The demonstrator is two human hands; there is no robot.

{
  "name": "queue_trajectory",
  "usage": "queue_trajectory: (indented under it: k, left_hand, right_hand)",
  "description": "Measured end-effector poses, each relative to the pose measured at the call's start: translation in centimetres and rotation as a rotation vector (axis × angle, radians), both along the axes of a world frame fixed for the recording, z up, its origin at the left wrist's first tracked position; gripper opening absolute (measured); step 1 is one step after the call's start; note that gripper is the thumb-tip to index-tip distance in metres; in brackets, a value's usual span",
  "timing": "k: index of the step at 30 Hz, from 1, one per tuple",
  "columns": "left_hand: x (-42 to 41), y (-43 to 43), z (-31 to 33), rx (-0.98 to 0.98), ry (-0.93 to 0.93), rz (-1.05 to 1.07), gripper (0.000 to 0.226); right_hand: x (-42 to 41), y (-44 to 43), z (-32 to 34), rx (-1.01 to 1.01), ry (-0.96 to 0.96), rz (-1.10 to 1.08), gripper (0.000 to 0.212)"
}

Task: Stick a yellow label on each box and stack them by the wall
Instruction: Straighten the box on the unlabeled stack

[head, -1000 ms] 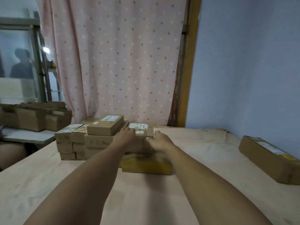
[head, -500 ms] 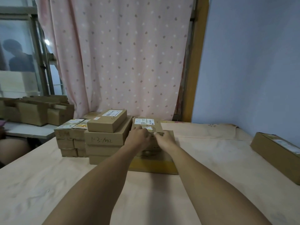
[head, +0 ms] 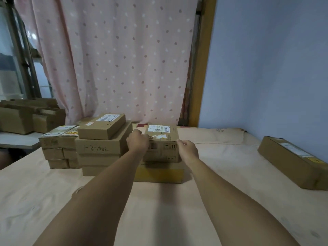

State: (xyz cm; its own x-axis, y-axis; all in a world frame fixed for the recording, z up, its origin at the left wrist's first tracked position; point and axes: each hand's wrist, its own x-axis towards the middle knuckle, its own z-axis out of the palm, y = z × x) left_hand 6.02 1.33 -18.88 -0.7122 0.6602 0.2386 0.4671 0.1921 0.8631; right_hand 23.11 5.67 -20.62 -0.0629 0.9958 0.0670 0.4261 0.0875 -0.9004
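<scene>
Pink curtain [head: 115, 59] behind; on the worktop [head: 159, 206], top box [head: 163, 151] atop a yellow carton [head: 159, 174], left grip [head: 137, 144] and right grip [head: 188, 150] curled round its near corners. Liable to slide off if shoved unevenly.

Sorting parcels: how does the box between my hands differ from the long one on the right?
The held box is squat; the long box is slim. The held box tops a stack, gripped by the left hand and right hand; the long box lies alone, untouched. Both are brown cardboard, white-labelled.
</scene>
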Motion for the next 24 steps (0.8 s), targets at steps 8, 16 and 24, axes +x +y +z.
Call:
queue_trajectory:
  k: [8,16,24]
  left_hand:
    - [1.0,-0.1,-0.8,-0.023,-0.123,0.009,0.024]
    - [0.9,-3.0,-0.1,0.002,-0.307,-0.138,0.02]
    - [3.0,-8.5,-0.2,-0.024,-0.35,-0.215,0.018]
  right_hand:
    - [-0.6,-0.2,-0.2,-0.042,0.011,0.011,0.036]
    - [2.1,-2.1,0.2,-0.06,0.097,0.023,0.031]
    - [5.6,-7.0,0.8,-0.047,0.132,0.034,0.023]
